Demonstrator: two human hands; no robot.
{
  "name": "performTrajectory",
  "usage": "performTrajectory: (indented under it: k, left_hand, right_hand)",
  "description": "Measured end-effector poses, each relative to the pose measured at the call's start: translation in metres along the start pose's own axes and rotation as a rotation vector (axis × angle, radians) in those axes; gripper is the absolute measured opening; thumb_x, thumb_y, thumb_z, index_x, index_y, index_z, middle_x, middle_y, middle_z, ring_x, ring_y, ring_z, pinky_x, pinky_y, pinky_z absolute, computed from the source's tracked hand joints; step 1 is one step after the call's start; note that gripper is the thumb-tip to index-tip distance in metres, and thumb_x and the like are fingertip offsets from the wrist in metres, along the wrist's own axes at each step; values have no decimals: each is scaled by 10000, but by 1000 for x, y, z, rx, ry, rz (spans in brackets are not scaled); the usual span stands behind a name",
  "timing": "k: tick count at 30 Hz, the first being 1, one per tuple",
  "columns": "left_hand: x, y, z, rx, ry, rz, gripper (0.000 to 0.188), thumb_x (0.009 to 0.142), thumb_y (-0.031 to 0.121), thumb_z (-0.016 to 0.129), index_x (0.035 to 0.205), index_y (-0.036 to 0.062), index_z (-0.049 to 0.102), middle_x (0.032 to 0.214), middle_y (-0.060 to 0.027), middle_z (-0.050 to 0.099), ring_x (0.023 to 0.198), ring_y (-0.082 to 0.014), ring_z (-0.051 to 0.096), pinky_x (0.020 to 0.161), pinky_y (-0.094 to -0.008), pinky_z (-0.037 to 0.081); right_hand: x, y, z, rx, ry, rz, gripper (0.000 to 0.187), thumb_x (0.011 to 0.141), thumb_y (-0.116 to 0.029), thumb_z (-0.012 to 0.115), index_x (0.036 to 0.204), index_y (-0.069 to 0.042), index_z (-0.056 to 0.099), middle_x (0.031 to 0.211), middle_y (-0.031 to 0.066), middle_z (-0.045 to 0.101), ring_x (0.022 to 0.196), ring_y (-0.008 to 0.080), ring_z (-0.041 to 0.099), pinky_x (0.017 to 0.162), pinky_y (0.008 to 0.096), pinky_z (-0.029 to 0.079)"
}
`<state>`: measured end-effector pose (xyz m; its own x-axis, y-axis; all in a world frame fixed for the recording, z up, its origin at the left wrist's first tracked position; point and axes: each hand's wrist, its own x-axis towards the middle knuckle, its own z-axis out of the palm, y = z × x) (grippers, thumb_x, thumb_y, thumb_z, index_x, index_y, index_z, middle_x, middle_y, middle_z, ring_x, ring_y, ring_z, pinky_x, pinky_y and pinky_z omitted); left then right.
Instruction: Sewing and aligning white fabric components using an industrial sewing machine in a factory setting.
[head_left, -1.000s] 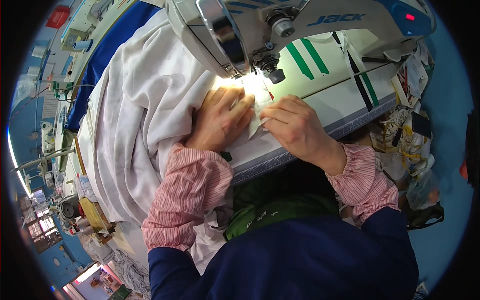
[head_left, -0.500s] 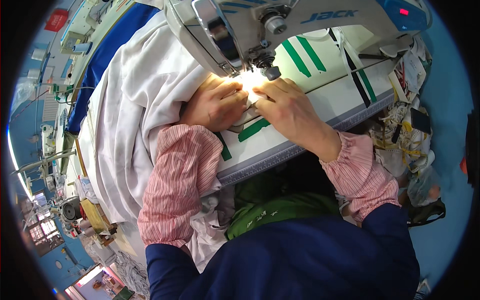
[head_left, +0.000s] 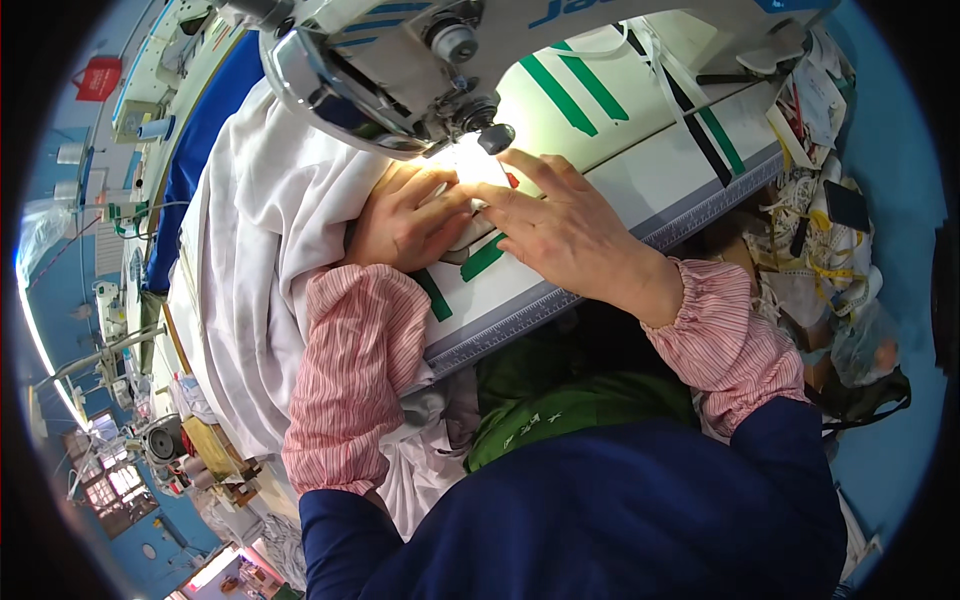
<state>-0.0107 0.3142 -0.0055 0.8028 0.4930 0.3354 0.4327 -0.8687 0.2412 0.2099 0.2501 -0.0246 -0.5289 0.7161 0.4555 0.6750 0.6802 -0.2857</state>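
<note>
White cloth (head_left: 270, 190) lies in loose folds on the left of the sewing table and runs under the head of a sewing machine (head_left: 400, 70). My left hand (head_left: 405, 222) rests beside the brightly lit needle area, its curled fingers closed on the cloth's edge. My right hand (head_left: 570, 225) is just to the right, with its fingers spread and the index finger stretched toward the machine's presser area. Its lower fingertips meet the cloth close to my left fingertips. Glare hides the needle and the cloth under it. A small red spot (head_left: 513, 180) shows by my right fingers.
A ruler strip (head_left: 520, 325) edges the table's front. Green tape strips (head_left: 560, 95) mark the white top. At the right are piled scraps, tapes and a dark phone-like slab (head_left: 847, 205). Blue cloth (head_left: 205, 140) and another machine bed stand at the far left.
My right fingers have gone from bunched at the needle to spread apart. The red spot has come into sight. The view has shifted, so the machine sits farther left and higher.
</note>
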Motion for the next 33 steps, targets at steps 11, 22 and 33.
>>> performTrajectory:
  k: [11, 22, 33]
  left_hand:
    - [-3, -10, 5, -26, 99, 30, 294, 699, 67, 721, 991, 58, 680, 993, -123, 625, 833, -308, 612, 730, -381, 492]
    - [-4, -45, -1, -39, -83, -271, 112, 802, 172, 682, 852, 74, 699, 791, -107, 602, 815, -281, 563, 778, -375, 438]
    - [-4, -56, 4, 1, 17, -323, 312, 772, 200, 677, 1053, 63, 680, 1122, -177, 569, 1052, -342, 542, 909, -403, 428]
  right_hand:
    - [11, 9, 3, 55, 18, -56, 311, 753, -153, 704, 1043, -48, 668, 1136, 19, 639, 1066, 189, 558, 895, 352, 455]
    - [27, 26, 10, 84, -44, 16, 320, 837, -205, 649, 1126, -70, 656, 1164, 35, 637, 1022, 200, 601, 910, 369, 440]
    - [25, 27, 12, 47, -30, 34, 360, 852, -242, 636, 1163, -63, 640, 1189, 54, 633, 1051, 235, 585, 981, 377, 406]
